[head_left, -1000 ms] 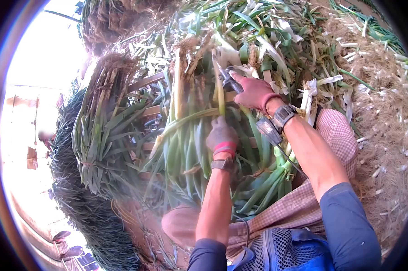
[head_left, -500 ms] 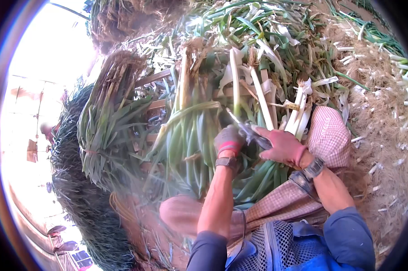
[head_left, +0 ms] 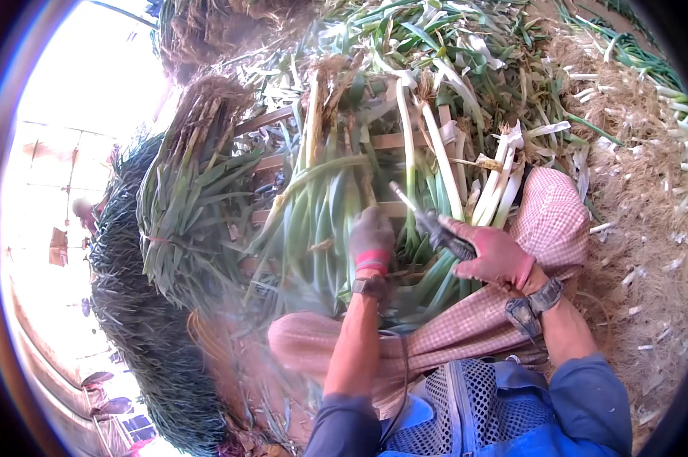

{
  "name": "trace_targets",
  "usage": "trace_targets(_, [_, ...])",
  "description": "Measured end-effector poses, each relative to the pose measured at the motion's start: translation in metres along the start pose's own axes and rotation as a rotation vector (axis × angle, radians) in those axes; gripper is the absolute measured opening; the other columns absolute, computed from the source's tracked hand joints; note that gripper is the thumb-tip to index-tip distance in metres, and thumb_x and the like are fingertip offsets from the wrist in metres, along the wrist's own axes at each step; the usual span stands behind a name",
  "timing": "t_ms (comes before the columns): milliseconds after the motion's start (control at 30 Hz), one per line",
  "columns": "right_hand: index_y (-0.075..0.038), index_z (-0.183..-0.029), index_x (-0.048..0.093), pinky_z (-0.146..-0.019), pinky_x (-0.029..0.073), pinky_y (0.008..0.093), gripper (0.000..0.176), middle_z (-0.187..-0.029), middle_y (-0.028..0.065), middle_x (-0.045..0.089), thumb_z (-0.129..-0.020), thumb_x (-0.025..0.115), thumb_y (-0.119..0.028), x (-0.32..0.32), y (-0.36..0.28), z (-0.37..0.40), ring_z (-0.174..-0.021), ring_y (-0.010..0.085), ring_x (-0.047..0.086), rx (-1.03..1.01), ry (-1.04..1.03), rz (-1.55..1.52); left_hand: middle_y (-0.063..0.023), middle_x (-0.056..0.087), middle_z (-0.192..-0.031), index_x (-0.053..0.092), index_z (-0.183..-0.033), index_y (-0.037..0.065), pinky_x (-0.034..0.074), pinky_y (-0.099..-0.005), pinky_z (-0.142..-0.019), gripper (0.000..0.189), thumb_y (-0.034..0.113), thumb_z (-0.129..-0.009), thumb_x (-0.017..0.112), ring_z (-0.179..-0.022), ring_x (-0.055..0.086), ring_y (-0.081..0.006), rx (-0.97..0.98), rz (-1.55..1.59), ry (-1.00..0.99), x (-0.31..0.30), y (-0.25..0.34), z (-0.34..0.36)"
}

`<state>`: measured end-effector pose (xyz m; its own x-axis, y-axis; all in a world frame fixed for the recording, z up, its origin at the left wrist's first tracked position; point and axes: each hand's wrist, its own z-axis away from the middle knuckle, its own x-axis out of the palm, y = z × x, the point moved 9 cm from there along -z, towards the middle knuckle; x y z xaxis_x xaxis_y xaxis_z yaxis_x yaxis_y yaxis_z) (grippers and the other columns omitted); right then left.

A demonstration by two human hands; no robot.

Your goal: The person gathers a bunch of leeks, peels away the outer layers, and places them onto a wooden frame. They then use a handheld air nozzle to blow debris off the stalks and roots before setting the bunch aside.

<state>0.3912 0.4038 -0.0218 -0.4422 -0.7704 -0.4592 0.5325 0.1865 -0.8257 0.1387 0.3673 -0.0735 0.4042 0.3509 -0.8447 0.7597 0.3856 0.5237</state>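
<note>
Daylight: I get a bright scene, with the strongest light at the left side.
Glare: the background at upper left is blown out to white, its detail mostly washed away.
Haze: a pale veil softens the lower left leaves (head_left: 207,266) and the ground (head_left: 233,365) beside them.
Blur: I see the left glove (head_left: 371,238) slightly smeared.
Lens edges: round fisheye view, curved lines at lower left, black corners, a bluish-purple fringe down the left rim.
</note>
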Motion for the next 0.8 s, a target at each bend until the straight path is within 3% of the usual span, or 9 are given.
trace_targets(33, [-0.012, -0.162, 0.042, -0.091, 0.056, 0.0426, 0.096, -0.100, 0.0224, 0.073, -0.077, 0.077, -0.038, 0.001, -0.005, -0.003, -0.093, 0.0364, 0.073, -0.001, 0.000, -0.001, -0.0150, 0.078, -0.097, 0.076, -0.110, 0.004, 0.058, -0.0391, -0.080, 0.020, 0.017, -0.095, 0.069, -0.084, 0.074, -0.0297, 0.020, -0.001, 0.053, -0.004, -0.001, -0.003])
trace_targets(100, [-0.011, -0.163, 0.041, -0.107, 0.051, 0.0393, 0.096, -0.137, 0.0222, 0.068, -0.077, 0.078, -0.034, 0.006, -0.005, -0.011, -0.120, 0.0372, 0.069, 0.099, -0.033, 0.017, -0.0115, 0.079, -0.098, 0.076, -0.111, 0.002, 0.057, -0.0346, -0.078, 0.021, 0.014, -0.095, 0.071, -0.083, 0.073, -0.0223, -0.039, 0.186, 0.048, 0.006, -0.015, -0.009])
trace_targets(167, [-0.011, -0.163, 0.040, -0.107, 0.050, 0.0386, 0.096, -0.139, 0.0223, 0.067, -0.078, 0.078, -0.034, 0.011, -0.004, -0.017, -0.121, 0.0366, 0.069, 0.152, -0.044, 0.023, -0.0080, 0.079, -0.099, 0.076, -0.113, 0.000, 0.057, -0.0302, -0.077, 0.022, 0.011, -0.095, 0.073, -0.082, 0.072, -0.0150, -0.097, 0.374, 0.045, 0.002, -0.012, -0.014])
trace_targets(233, [-0.012, -0.162, 0.042, -0.088, 0.055, 0.0454, 0.094, -0.095, 0.0220, 0.073, -0.079, 0.077, -0.038, 0.031, -0.008, -0.028, -0.091, 0.0381, 0.072, -0.072, -0.065, -0.059, -0.0039, 0.079, -0.101, 0.075, -0.116, -0.005, 0.055, -0.0234, -0.074, 0.024, 0.005, -0.094, 0.074, -0.083, 0.066, -0.0049, -0.422, 0.692, -0.013, -0.016, 0.003, -0.011])
trace_targets(300, [-0.012, -0.161, 0.043, -0.088, 0.055, 0.0455, 0.093, -0.096, 0.0230, 0.073, -0.079, 0.076, -0.037, 0.029, -0.013, -0.036, -0.093, 0.0385, 0.072, -0.055, -0.037, 0.046, -0.0064, 0.080, -0.102, 0.078, -0.114, 0.002, 0.058, -0.0311, -0.078, 0.025, 0.015, -0.092, 0.077, -0.085, 0.073, -0.0148, -0.362, 0.603, -0.011, -0.013, -0.018, -0.021])
trace_targets(400, [-0.012, -0.159, 0.046, -0.087, 0.056, 0.0452, 0.090, -0.094, 0.0228, 0.074, -0.077, 0.075, -0.033, 0.026, -0.014, -0.036, -0.091, 0.0378, 0.073, 0.038, -0.116, 0.152, -0.0114, 0.073, -0.119, 0.077, -0.119, 0.020, 0.056, -0.0495, -0.093, 0.039, 0.035, -0.084, 0.081, -0.108, 0.070, -0.0387, -0.161, -0.229, -0.148, -0.017, -0.010, -0.028])
trace_targets(633, [-0.015, -0.158, 0.049, -0.080, 0.059, 0.0444, 0.089, -0.086, 0.0168, 0.075, -0.074, 0.073, -0.031, 0.030, -0.018, -0.029, -0.081, 0.0339, 0.075, 0.036, -0.312, 0.286, -0.0087, 0.069, -0.123, 0.073, -0.125, 0.020, 0.052, -0.0460, -0.099, 0.045, 0.015, -0.080, 0.075, -0.115, 0.065, -0.0334, -0.071, -0.401, -0.236, -0.020, -0.016, -0.024])
trace_targets(700, [-0.015, -0.159, 0.047, -0.083, 0.058, 0.0452, 0.092, -0.091, 0.0191, 0.075, -0.074, 0.074, -0.034, 0.036, -0.017, -0.026, -0.085, 0.0361, 0.074, 0.017, -0.376, 0.307, -0.0083, 0.069, -0.124, 0.075, -0.119, 0.021, 0.051, -0.0451, -0.100, 0.040, 0.012, -0.079, 0.075, -0.115, 0.064, -0.0330, -0.085, -0.396, -0.226, -0.022, -0.026, -0.024])
trace_targets(800, [-0.015, -0.161, 0.045, -0.082, 0.059, 0.0449, 0.092, -0.090, 0.0172, 0.075, -0.075, 0.073, -0.034, 0.034, -0.022, -0.032, -0.084, 0.0341, 0.074, 0.052, -0.403, 0.353, -0.0060, 0.070, -0.102, 0.078, -0.086, 0.020, 0.055, -0.0472, -0.080, 0.015, 0.015, -0.084, 0.064, -0.096, 0.070, -0.0312, 0.102, -0.497, -0.061, -0.026, -0.015, -0.021])
